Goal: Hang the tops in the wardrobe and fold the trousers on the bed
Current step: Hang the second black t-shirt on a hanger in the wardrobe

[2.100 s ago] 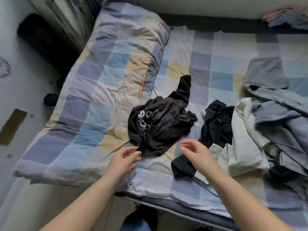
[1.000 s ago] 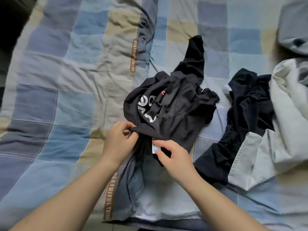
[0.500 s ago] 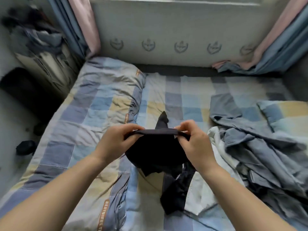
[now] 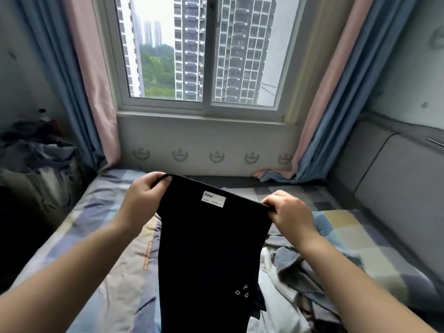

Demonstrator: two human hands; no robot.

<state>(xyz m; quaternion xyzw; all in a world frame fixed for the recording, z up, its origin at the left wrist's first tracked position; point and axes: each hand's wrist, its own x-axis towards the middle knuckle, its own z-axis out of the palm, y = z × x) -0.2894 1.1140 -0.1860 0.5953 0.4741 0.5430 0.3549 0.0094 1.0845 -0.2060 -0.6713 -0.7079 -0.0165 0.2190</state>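
Note:
A pair of black trousers (image 4: 211, 251) hangs stretched in front of me above the bed (image 4: 113, 260), with a small white label near the waistband and small white letters low on the right leg. My left hand (image 4: 144, 200) grips the left end of the waistband. My right hand (image 4: 286, 212) pinches the right end, a little lower. The fabric drops straight down out of the frame's bottom edge.
A heap of grey-blue and white clothes (image 4: 300, 280) lies on the checked bedding to the right. A window (image 4: 204, 51) with pink and blue curtains is ahead. A cluttered pile (image 4: 36, 152) stands at the left; a padded headboard (image 4: 389, 183) runs along the right.
Both hands took hold of the black garment's waistband on the bed, lifted it and spread it wide. My view rose from the bedding to the window.

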